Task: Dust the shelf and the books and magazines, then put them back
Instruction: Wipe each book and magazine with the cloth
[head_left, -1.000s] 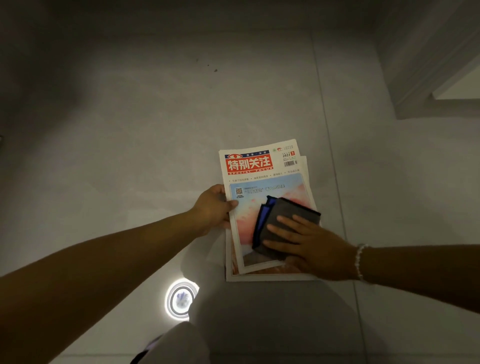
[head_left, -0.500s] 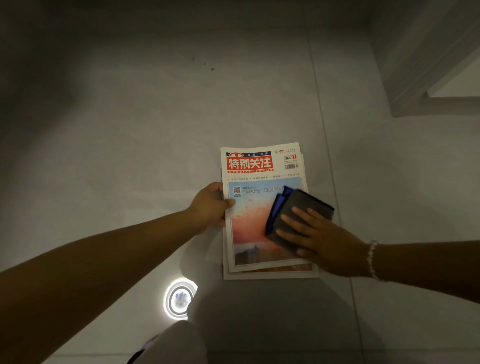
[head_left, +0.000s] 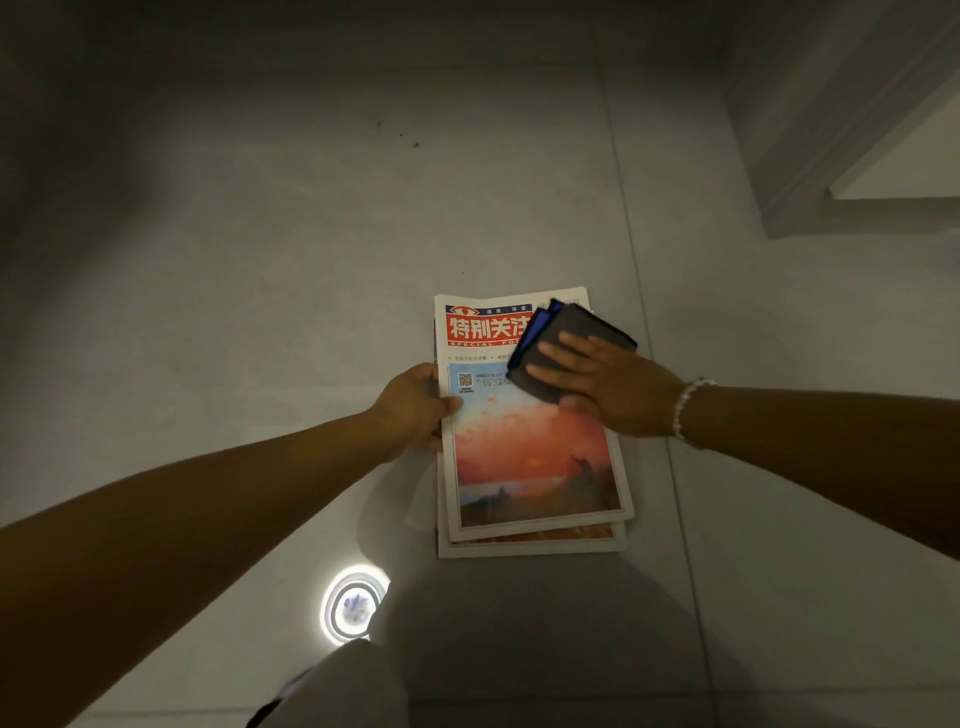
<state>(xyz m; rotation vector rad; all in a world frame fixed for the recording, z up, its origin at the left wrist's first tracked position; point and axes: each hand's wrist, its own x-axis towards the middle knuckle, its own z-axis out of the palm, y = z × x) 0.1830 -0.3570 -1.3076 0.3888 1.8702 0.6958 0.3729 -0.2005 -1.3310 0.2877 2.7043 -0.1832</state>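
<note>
A small stack of magazines (head_left: 530, 457) lies on the grey tiled floor; the top one has a red title block and a sunset picture. My left hand (head_left: 415, 408) grips the top magazine's left edge, thumb on the cover. My right hand (head_left: 608, 387) presses a folded dark grey cloth (head_left: 576, 338) with a blue edge flat onto the upper right corner of the cover, fingers straight. The cloth hides part of the title.
The grey tiled floor (head_left: 260, 260) spreads all round the stack. A white baseboard and door frame (head_left: 831, 156) rise at the upper right. A ceiling lamp's reflection (head_left: 353, 605) glows on the tile near my knee (head_left: 343, 686).
My right hand has slid the cloth up the cover from its lower middle to the top right corner. My left hand has kept its hold on the left edge.
</note>
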